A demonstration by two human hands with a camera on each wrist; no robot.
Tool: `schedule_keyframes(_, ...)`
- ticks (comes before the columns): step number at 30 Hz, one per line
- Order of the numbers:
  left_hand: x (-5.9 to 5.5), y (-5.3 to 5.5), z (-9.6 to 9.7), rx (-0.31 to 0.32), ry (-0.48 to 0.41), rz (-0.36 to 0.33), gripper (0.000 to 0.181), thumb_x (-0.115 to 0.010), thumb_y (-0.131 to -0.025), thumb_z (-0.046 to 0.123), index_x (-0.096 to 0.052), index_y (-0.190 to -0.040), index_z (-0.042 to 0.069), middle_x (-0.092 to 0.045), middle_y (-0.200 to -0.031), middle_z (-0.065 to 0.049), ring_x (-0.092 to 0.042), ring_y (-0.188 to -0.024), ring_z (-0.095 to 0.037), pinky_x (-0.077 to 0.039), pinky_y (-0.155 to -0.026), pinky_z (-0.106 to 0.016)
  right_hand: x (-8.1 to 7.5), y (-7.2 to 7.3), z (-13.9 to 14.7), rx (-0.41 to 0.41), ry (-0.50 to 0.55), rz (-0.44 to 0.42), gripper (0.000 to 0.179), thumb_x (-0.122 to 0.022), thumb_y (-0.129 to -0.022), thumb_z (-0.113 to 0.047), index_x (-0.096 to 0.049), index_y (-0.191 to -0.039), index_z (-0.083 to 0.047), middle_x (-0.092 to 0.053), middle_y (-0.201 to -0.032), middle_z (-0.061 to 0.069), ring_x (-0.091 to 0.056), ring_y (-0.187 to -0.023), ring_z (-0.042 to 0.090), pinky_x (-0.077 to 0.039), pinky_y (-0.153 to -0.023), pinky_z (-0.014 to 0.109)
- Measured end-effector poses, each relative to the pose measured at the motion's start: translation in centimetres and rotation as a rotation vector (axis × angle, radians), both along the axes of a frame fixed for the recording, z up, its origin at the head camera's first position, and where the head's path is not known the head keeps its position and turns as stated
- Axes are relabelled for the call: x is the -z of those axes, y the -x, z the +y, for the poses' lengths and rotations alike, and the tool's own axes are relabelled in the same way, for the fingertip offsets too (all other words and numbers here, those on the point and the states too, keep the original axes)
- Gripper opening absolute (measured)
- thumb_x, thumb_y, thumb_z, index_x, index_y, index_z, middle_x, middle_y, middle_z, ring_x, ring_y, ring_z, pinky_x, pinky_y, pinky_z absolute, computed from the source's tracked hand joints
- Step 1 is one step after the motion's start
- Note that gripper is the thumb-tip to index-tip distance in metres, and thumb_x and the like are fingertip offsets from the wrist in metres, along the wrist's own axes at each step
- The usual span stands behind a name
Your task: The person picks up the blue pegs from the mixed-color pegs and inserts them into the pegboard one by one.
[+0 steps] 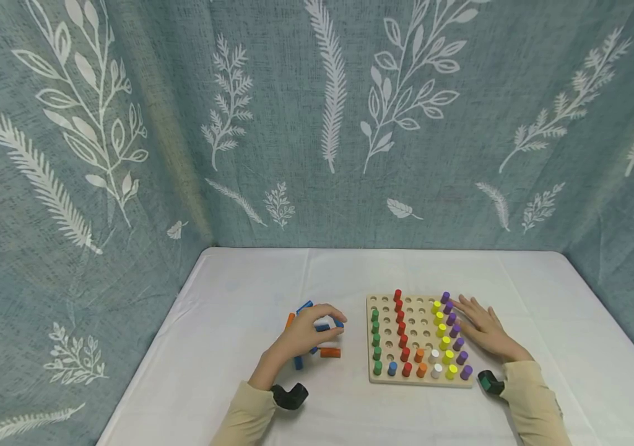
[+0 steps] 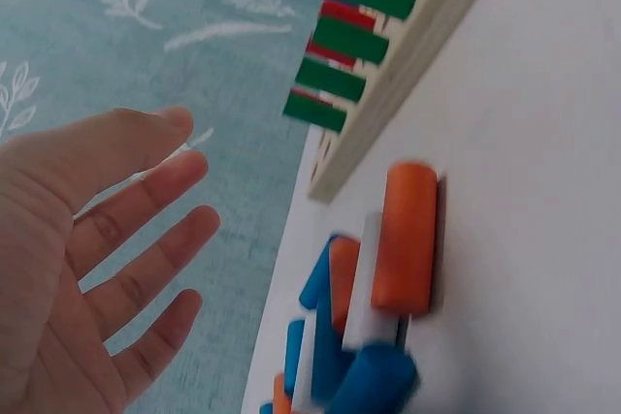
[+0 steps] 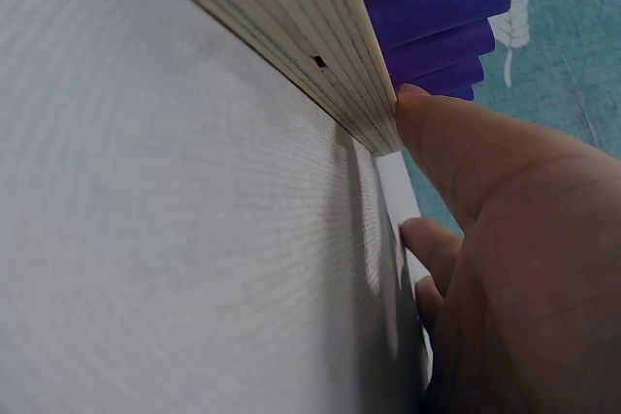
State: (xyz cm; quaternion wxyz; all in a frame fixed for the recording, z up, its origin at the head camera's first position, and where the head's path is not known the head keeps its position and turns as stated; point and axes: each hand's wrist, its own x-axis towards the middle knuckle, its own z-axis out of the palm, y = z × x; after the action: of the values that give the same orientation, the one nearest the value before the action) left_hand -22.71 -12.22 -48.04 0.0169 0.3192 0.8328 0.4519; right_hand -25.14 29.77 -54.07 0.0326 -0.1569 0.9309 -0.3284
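Note:
My left hand (image 1: 304, 334) hovers over a small heap of loose pegs, thumb and fingers apart, holding nothing. Blue, white and orange pegs make up the heap, with one orange peg (image 2: 406, 239) lying on top at its near side. To the right lies a wooden pegboard (image 1: 418, 384). Upright in it are a green row (image 1: 376, 341), a red row (image 1: 401, 328), a yellow row (image 1: 442, 330) and a purple row (image 1: 455, 331), plus a few orange, white and blue pegs. My right hand (image 1: 484, 328) lies beside the board's right side, fingers spread, thumb at its edge.
A white cloth (image 1: 239, 297) covers the table. Patterned teal curtains (image 1: 306, 124) hang behind it and at both sides. Black wrist cameras (image 1: 290, 396) sit on both wrists, close over the table. Several holes show in the board between the red and yellow rows.

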Motion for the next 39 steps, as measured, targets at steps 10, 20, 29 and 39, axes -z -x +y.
schedule_keyframes(10, 0.4, -0.4, -2.3, -0.072, 0.053, -0.022, 0.020, -0.067, -0.085, 0.014, -0.064, -0.105, 0.008, -0.064, -0.107, 0.000, -0.055, -0.112, -0.027, -0.046, -0.092, -0.047, 0.3, 0.1, 0.1, -0.006, 0.003, -0.009, 0.057, -0.043, -0.097, -0.037, -0.030, -0.144, -0.007, -0.013, -0.150, 0.026, -0.002, -0.138, 0.047, 0.013, -0.108, 0.059)
schedule_keyframes(20, 0.9, -1.4, -3.9, -0.155, 0.130, -0.024, 0.022, -0.068, -0.084, 0.018, -0.066, -0.105, 0.011, -0.062, -0.104, -0.002, -0.057, -0.099, -0.022, -0.050, -0.082, -0.043, 0.2, 0.1, 0.2, -0.013, 0.023, -0.018, 0.056, -0.044, -0.097, -0.036, -0.031, -0.144, -0.008, -0.014, -0.150, 0.026, -0.001, -0.138, 0.046, 0.015, -0.109, 0.056)
schedule_keyframes(29, 1.2, -2.6, -5.2, -0.195, 0.163, 0.028, 0.024, -0.071, -0.081, 0.017, -0.066, -0.105, 0.012, -0.060, -0.106, -0.003, -0.054, -0.102, -0.023, -0.047, -0.086, -0.046, 0.2, -0.1, 0.1, -0.013, 0.032, -0.011, 0.056, -0.044, -0.097, -0.037, -0.032, -0.144, -0.008, -0.014, -0.150, 0.027, -0.002, -0.138, 0.046, 0.014, -0.108, 0.057)
schedule_keyframes(39, 1.5, -3.6, -6.3, -0.281, 0.300, 0.154, 0.025, -0.076, -0.076, 0.029, -0.069, -0.098, 0.019, -0.058, -0.098, 0.008, -0.046, -0.092, -0.009, -0.041, -0.081, -0.036, 0.1, -0.1, 0.2, -0.022, 0.024, 0.027, 0.054, -0.045, -0.097, -0.033, -0.034, -0.142, -0.006, -0.016, -0.150, 0.027, -0.004, -0.138, 0.046, 0.013, -0.109, 0.058)
